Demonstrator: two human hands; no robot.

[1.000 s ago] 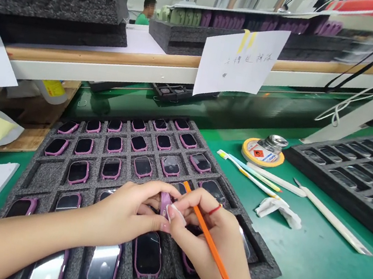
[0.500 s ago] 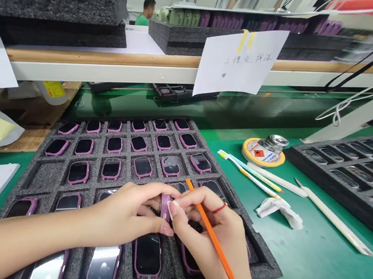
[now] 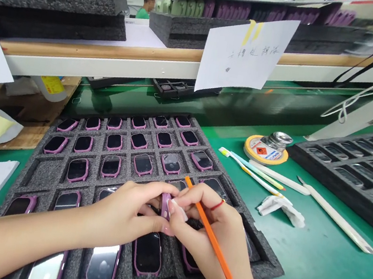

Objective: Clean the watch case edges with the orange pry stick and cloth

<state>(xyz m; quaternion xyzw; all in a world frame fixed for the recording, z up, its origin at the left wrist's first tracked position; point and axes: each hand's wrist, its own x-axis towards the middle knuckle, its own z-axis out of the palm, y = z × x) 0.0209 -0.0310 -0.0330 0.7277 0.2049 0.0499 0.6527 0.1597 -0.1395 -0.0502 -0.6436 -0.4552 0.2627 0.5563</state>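
My left hand [image 3: 141, 210] is closed around a purple watch case [image 3: 165, 206], which stands on edge between thumb and fingers above a black foam tray [image 3: 42, 175]. My right hand [image 3: 206, 223] is closed too. An orange stick [image 3: 215, 240] runs slantwise through it, its upper tip beyond the index finger. Between the right thumb and fingertips shows a bit of white wipe [image 3: 180, 210], pressed against the side of the watch case. Purple-framed watches [image 3: 148, 253] with dark screens lie in the tray's compartments around and under both hands.
Right of the tray lie a toothbrush [image 3: 255, 175], a crumpled white wipe [image 3: 281, 210], a knife [image 3: 340, 220] and a tape roll [image 3: 265, 151] beside a metal-topped bottle. Another foam tray [image 3: 349, 184] stands far right. A shelf with a paper sign [image 3: 245, 57] crosses the back; a person sits beyond.
More of the white wipe shows at the right thumb, which has shifted slightly on the watch case. The camera view has tilted a little; both hands keep their hold.
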